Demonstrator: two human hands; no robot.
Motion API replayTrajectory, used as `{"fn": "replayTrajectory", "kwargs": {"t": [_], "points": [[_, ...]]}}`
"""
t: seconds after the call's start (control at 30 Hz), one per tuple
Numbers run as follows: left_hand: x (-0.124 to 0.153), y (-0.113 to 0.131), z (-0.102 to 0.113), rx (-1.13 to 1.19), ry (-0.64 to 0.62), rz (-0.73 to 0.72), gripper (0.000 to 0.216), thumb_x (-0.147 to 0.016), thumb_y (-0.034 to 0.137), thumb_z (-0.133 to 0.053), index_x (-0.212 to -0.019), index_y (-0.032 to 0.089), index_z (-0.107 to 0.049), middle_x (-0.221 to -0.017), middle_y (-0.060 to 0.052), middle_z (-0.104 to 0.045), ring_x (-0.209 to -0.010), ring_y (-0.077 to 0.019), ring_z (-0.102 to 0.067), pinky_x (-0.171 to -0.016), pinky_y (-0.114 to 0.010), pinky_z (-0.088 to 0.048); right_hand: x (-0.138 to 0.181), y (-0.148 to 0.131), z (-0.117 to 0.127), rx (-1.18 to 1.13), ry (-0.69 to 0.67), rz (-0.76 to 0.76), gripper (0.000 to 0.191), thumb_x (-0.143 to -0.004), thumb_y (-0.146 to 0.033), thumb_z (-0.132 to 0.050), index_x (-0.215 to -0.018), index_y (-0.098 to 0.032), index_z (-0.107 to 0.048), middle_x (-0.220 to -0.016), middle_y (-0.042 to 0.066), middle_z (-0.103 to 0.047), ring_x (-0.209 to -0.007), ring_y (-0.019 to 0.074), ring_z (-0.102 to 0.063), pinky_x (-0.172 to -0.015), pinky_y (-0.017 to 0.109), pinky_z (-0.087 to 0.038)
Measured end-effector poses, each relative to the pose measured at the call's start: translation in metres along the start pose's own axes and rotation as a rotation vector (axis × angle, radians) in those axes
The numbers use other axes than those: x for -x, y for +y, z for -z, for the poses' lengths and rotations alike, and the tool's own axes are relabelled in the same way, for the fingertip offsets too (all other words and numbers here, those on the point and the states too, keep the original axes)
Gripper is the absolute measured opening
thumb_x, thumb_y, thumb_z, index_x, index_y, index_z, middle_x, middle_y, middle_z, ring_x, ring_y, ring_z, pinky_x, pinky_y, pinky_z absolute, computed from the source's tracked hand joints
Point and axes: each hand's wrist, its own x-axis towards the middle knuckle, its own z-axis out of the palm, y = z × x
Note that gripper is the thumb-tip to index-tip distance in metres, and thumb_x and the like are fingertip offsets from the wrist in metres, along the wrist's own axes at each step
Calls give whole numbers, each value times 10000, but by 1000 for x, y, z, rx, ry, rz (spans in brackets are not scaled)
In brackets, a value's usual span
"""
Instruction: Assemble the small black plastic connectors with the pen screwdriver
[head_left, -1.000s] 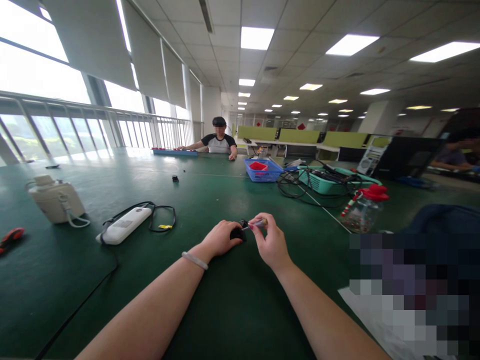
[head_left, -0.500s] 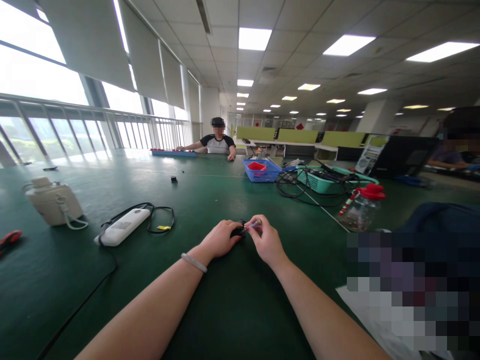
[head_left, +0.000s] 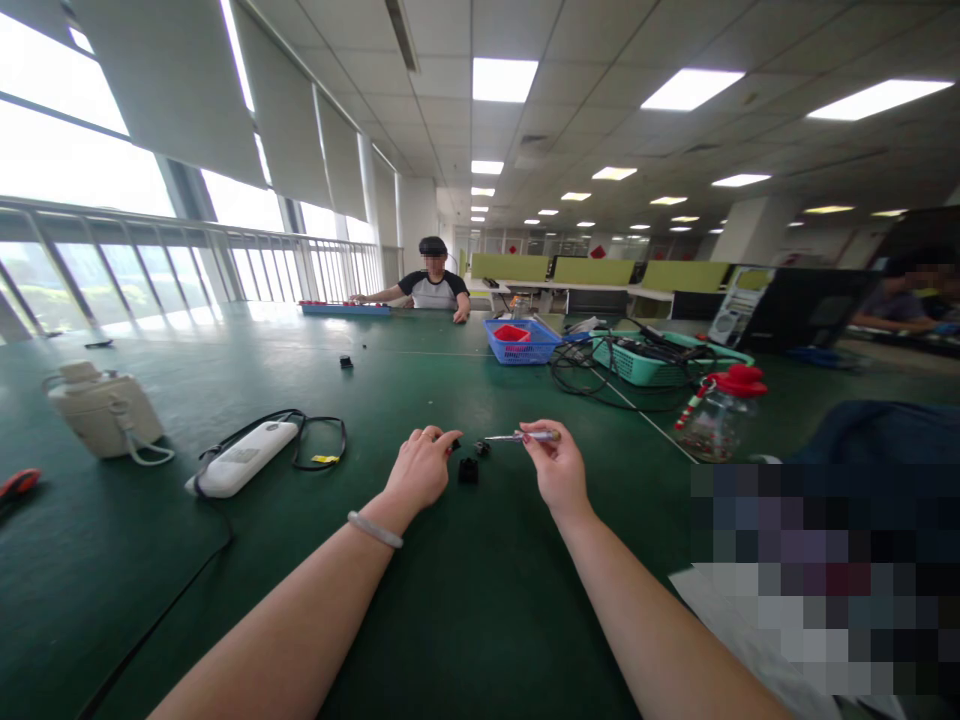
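My right hand (head_left: pixel 556 470) pinches a small screwdriver (head_left: pixel 523 436) by its handle, the thin shaft pointing left above the table. My left hand (head_left: pixel 420 468) rests on the green table (head_left: pixel 465 620) with fingers curled and thumb meeting fingertip; whether anything sits in that pinch I cannot make out. Between the two hands a small black part (head_left: pixel 468 470) lies on the cloth, free of both hands. A tiny dark piece (head_left: pixel 481 448) sits just behind it.
At left lie a white power strip (head_left: pixel 241 458) with black cable and a cream appliance (head_left: pixel 101 413). A blue basket (head_left: pixel 523 342), a teal tray of cables (head_left: pixel 651 365) and a red-capped jar (head_left: pixel 718 411) stand at right. Another person (head_left: pixel 433 282) sits at the far end.
Both hands were joined over the black part with the screwdriver tip on it. Now they have parted: the right hand drew the screwdriver right, the left hand let go of the part.
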Motion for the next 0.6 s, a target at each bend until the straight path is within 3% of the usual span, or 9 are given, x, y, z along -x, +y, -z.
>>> {"fn": "replayTrajectory", "kwargs": {"t": [0.27, 0.5, 0.6], "points": [[4, -7, -5, -115, -149, 94, 415, -917, 255, -399, -1256, 287, -635, -1193, -132, -616, -1102, -333, -546, -900, -476, -453, 0, 22, 1, 125, -168, -93, 147, -810, -362, -672, -805, -220, -710, -1068, 78, -748, -970, 239, -713, -921, 457, -554], [1, -4, -8, -48, -112, 112, 421, -971, 395, -346, -1107, 193, -690, -1206, -147, -621, -1155, -302, -553, -990, -445, -425, 2, 18, -1, 94, -208, -128, 99, -798, -309, -660, -810, -227, -713, -1077, 71, -746, -974, 235, -706, -926, 455, -548], [1, 2, -12, 83, -78, 46, 490, -968, 501, -353, -1252, 185, -597, -1344, -133, -565, -1252, -288, -501, -1073, -434, -370, 2, 17, -1, 87, -210, -132, 110, -786, -319, -661, -810, -226, -715, -1085, 73, -744, -978, 244, -704, -938, 461, -539]]}}
